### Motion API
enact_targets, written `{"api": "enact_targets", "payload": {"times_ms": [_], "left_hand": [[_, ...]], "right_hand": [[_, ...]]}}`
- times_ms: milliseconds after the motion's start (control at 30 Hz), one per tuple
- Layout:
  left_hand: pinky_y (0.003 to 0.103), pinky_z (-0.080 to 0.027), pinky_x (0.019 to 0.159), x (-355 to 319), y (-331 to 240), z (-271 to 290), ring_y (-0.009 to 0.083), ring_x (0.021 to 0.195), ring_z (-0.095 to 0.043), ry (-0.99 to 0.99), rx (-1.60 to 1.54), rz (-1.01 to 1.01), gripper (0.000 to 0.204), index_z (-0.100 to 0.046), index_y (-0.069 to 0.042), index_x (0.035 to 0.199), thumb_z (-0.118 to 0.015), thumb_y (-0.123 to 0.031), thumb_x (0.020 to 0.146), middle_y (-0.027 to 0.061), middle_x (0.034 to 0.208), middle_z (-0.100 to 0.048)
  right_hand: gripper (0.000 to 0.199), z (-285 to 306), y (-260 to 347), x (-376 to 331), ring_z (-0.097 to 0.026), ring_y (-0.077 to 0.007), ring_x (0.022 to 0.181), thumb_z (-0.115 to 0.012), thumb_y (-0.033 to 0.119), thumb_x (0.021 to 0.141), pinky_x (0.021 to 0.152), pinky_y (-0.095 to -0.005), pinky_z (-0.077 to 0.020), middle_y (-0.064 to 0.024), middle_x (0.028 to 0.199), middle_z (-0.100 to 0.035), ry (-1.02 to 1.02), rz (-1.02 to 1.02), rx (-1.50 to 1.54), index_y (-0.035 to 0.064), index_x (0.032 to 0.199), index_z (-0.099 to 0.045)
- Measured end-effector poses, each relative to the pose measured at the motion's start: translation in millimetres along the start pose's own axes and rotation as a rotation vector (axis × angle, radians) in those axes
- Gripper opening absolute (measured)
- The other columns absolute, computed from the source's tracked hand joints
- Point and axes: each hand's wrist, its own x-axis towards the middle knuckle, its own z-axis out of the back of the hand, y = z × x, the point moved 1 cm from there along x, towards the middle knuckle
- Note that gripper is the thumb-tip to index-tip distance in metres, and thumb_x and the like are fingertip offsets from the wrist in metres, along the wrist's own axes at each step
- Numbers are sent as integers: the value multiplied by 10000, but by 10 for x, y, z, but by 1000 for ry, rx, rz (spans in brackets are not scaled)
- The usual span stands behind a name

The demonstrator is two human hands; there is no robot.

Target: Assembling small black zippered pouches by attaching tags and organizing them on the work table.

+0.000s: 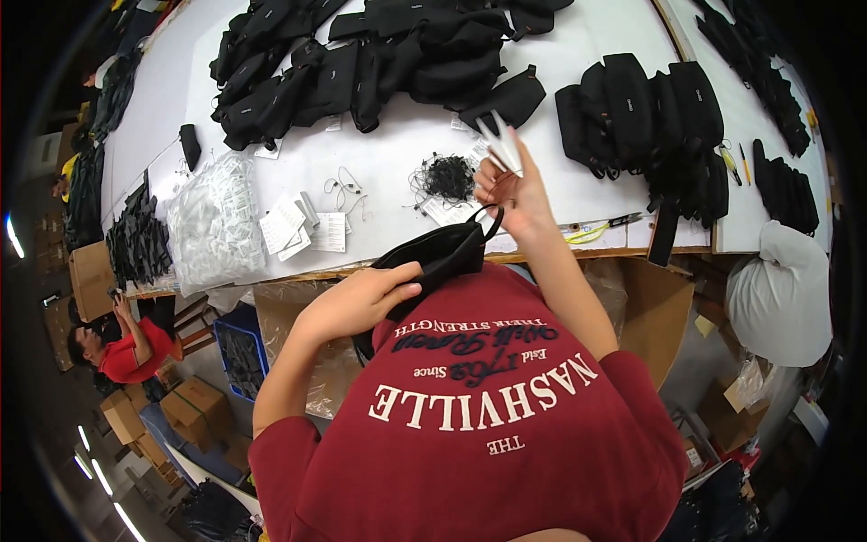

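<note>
My left hand presses down on a black fabric pouch held against my red shirt at the edge of the white table. Raised above the pouch, my right hand pinches a few white paper tags that fan upward from the fingers. A thin black loop on the pouch's end curves up right under that hand. A tangle of black strings lies on the table just left of my right hand.
Heaps of black pouches cover the far table, with another pile on the right. A mound of clear plastic bags and white cards lie at left. Scissors sit near the edge. A person in red sits lower left among cardboard boxes.
</note>
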Motion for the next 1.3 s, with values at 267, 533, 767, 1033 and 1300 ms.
{"api": "enact_targets", "payload": {"times_ms": [267,533,767,1033,1300], "left_hand": [[410,-422,638,94,59,-23,356,746,-562,-263,146,-220,172,-495,-37,959,-517,-202,915,167,757,-569],[412,-441,667,627,-74,17,353,787,-579,-202,245,-376,120,-530,-36,948,-551,-123,869,163,773,-578],[399,-446,656,835,-258,98,314,781,-590,-98,275,-474,116,-527,-39,908,-575,-124,845,118,761,-593],[399,-451,745,1154,-199,219,310,900,-566,-277,370,-409,111,-567,-49,871,-613,-138,825,95,978,-596],[304,-442,792,1827,165,451,181,870,-590,-111,-472,-371,186,-613,-25,826,-582,-200,882,59,863,-636]], "right_hand": [[295,176,115,146,-345,13,494,-644,329,872,437,-190,-220,96,572,-476,-414,621,-509,97,690,-626],[414,187,779,57,-311,-13,483,-635,327,887,447,-209,-230,84,528,-394,-429,947,-700,71,583,-519],[385,770,656,240,-436,-98,443,-620,428,856,445,-230,-359,4,495,-452,-369,201,-188,95,676,-548],[267,118,900,-122,-499,-259,717,-567,212,908,667,-336,-404,-117,740,-499,43,807,-1523,-35,811,-539],[307,312,518,-299,-597,-383,842,-496,301,924,729,-403,-462,-198,892,-625,426,79,-1735,12,981,-583]]}}
